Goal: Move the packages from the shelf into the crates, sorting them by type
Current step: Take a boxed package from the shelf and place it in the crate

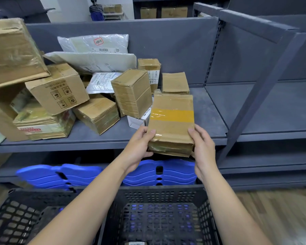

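A flat cardboard box with a yellow tape band (171, 121) is held above the front edge of the grey shelf (210, 112). My left hand (140, 147) grips its near left corner, thumb on top. My right hand (201, 149) grips its near right corner. Several more cardboard boxes (131, 91) and white padded mailers (95, 61) lie piled on the shelf to the left. Below my arms stand two black perforated crates, one in the middle (159, 195) and one at the left (16, 209).
Blue plastic pieces (159, 172) are stacked on the lower shelf behind the crates. A grey upright post (265, 92) slants past on the right, with bare shelf beyond it. Wooden floor (281, 218) shows at the lower right.
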A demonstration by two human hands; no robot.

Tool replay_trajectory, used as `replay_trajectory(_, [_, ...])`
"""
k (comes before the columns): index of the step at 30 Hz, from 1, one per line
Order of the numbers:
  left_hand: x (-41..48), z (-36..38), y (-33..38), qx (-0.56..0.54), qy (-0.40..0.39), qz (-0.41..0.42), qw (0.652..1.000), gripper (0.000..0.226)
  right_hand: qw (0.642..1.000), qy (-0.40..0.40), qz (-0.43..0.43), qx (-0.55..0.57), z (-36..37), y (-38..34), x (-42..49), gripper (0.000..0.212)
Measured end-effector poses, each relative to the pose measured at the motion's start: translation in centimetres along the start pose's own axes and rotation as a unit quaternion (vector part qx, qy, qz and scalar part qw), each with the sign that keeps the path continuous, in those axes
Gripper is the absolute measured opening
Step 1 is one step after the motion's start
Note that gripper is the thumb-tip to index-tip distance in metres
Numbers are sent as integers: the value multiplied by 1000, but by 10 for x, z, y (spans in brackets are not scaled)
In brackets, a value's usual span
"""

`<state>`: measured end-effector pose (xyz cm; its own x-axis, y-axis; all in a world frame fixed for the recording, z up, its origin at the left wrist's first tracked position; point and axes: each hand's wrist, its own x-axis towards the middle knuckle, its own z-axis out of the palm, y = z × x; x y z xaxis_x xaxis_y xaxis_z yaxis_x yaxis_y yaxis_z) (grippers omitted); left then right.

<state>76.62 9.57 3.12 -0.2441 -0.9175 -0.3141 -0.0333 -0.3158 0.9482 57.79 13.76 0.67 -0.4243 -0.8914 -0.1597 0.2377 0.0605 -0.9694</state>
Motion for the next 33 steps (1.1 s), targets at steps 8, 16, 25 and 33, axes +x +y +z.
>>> replay_trajectory(8, [-25, -20, -4, 41, 1, -9, 999, 35, 986, -111, 124, 19, -14, 11, -25, 25])
replay_trajectory(16, [-26, -46, 1, 67, -86, -71, 991, 73, 979, -184, 86, -7, -22, 11, -55, 40])
replay_trajectory(25, [-33, -87, 2, 51, -175, -19, 983, 107, 978, -192, 77, 2, -10, -2, -64, 49])
replay_trajectory(33, [-64, -90, -7, 393, -90, 271, 874, 145, 955, -202, 173, 130, 5, -24, -63, 92])
